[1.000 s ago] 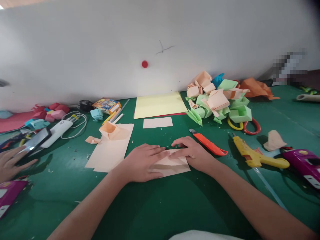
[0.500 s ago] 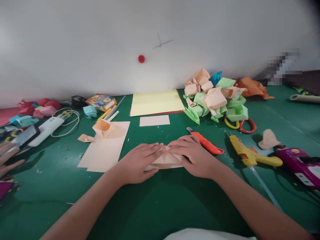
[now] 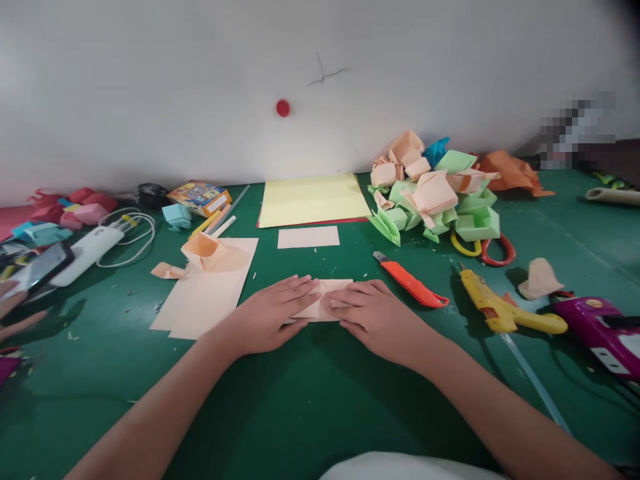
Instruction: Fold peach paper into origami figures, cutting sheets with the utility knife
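A folded peach paper (image 3: 325, 297) lies flat on the green table (image 3: 310, 400) in front of me. My left hand (image 3: 265, 317) rests flat on its left part, fingers stretched out and together. My right hand (image 3: 373, 317) lies flat on its right part, fingers pointing left and touching the paper. Most of the sheet is hidden beneath both palms. Neither hand grips anything.
Peach sheets (image 3: 205, 293) with a folded piece lie to the left, an orange cutter (image 3: 410, 287), yellow glue gun (image 3: 500, 310), scissors (image 3: 483, 250) and a heap of folded paper shapes (image 3: 435, 193) to the right. Yellow paper (image 3: 313, 199) lies behind. Another person's hand (image 3: 13, 310) holds a phone (image 3: 37, 267) at far left.
The paper has been folded smaller and lies flatter. Both my hands slid together and pressed down on it. The other person's hand moved further left.
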{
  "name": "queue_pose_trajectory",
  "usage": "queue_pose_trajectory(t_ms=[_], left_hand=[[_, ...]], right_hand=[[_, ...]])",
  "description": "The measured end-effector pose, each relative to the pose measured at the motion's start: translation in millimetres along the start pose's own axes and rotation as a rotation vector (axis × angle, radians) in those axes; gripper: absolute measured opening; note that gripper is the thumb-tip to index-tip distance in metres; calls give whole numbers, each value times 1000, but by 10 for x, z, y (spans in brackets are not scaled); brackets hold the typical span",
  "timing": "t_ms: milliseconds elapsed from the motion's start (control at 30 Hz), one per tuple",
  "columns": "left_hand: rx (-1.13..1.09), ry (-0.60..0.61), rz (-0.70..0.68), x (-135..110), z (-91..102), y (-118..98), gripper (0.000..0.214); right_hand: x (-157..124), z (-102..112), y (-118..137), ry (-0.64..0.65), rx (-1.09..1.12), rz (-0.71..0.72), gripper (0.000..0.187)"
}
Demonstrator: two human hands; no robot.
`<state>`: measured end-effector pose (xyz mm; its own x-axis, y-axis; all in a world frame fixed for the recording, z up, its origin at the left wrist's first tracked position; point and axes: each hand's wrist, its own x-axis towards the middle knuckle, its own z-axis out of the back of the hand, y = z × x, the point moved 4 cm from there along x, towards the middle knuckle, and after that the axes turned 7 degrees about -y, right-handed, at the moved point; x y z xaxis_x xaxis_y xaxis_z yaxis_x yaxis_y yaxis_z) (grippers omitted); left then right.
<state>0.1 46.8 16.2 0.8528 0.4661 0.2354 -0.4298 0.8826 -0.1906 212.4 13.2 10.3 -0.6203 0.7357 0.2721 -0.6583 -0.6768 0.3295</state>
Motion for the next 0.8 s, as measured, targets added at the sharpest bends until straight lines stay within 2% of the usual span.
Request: queue_pose_trajectory(t_ms=[267,500,667,800], left_hand=[[50,-6,-17,-6,22,-29,44],[34,27,62,-7,0,-16,40],[122,64,80,-79,-101,-143,43],[209,-10,138,-211,-199,-290,49]], right_hand=[[-17,-15,-27,-23,38,-5,29],[-20,-23,-28,-26,64,19,31],[-15,-8,-5,-38,59,40,33],[-26,-6,23,-14,54,45,36]])
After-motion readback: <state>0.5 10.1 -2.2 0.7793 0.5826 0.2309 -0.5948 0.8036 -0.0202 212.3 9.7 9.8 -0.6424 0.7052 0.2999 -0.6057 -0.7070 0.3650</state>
